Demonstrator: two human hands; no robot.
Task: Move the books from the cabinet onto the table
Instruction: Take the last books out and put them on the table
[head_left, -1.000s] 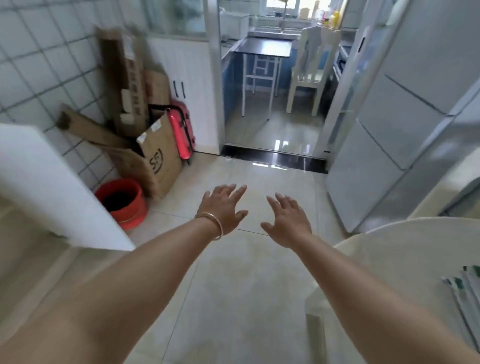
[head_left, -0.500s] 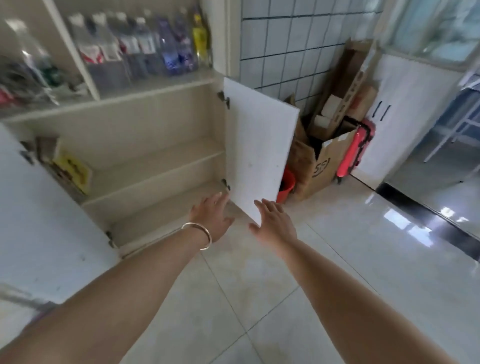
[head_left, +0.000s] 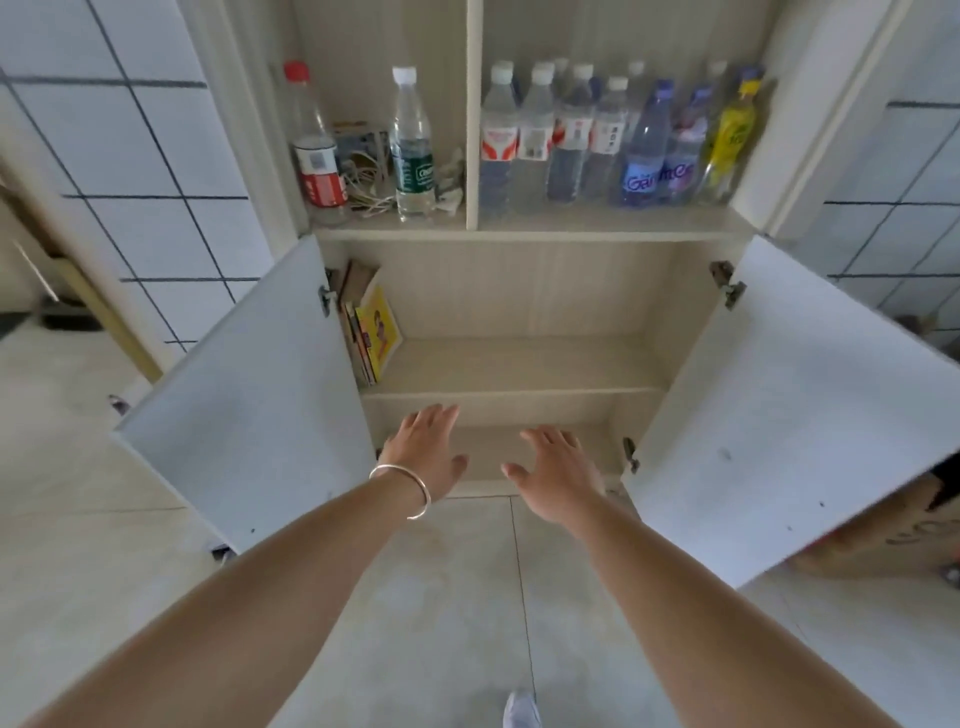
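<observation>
From the head view, a pale glossy tiled floor (head_left: 457, 597) is stretching out below a tall cream wooden cabinet (head_left: 519, 291) that is standing against a white-tiled wall with dark grout (head_left: 156, 156). Its two flat white lower doors, the left door (head_left: 249, 395) and the right door (head_left: 779, 405), are hanging wide open. On the upper open shelf, clear plastic water bottles with white caps (head_left: 550, 135) are standing in a row in the right compartment, next to a yellow-labelled bottle (head_left: 727, 140), while a red-capped bottle (head_left: 314, 145) and a green-labelled bottle (head_left: 413, 145) are standing in the left one.

A small stack of thin upright books with a yellow front cover (head_left: 371, 327) is leaning against the left inner wall of the lower compartment, on its middle shelf. Both arms are reaching forward toward the cabinet's bottom shelf. The left hand (head_left: 428, 449), wearing a thin silver bangle (head_left: 402, 488) at the wrist, is hovering with fingers straight and spread, holding nothing. The right hand (head_left: 553, 470) is likewise spread flat and holding nothing, just beside the left but apart from it. The books are sitting above and to the left of the left hand, clear of both hands.
</observation>
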